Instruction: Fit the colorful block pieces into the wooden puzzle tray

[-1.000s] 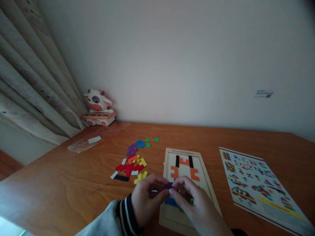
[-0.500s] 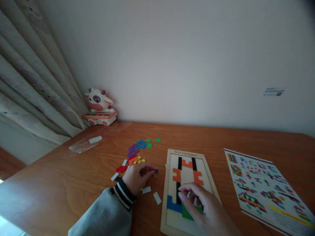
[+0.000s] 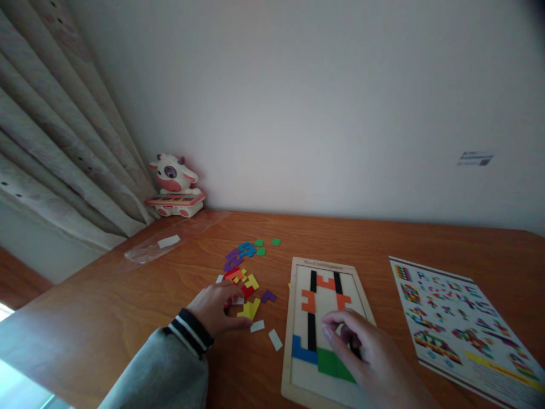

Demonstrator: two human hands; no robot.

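Observation:
My left hand (image 3: 215,307) lies palm down on the near end of a pile of coloured puzzle pieces (image 3: 240,267), fingers spread over red pieces and gripping nothing. A purple piece (image 3: 268,296) and a yellow piece (image 3: 250,309) lie just right of it. My right hand (image 3: 366,355) rests on the wooden puzzle board (image 3: 293,318), its curled fingertips pinching a dark piece against the board. The board holds orange pieces (image 3: 326,282), a black strip (image 3: 312,329), a blue piece (image 3: 303,351) and a green piece (image 3: 334,363).
Two white pieces (image 3: 275,339) lie between pile and board. A printed pattern sheet (image 3: 460,318) lies right of the board. At the back left stand a cow toy (image 3: 174,184), a clear plastic bag (image 3: 149,250) and a curtain (image 3: 63,142). The wall runs behind the table.
My hands were together holding a purple piece. The left hand carried it to the pile, let it go and now lies on the pieces. The right hand dropped onto the board.

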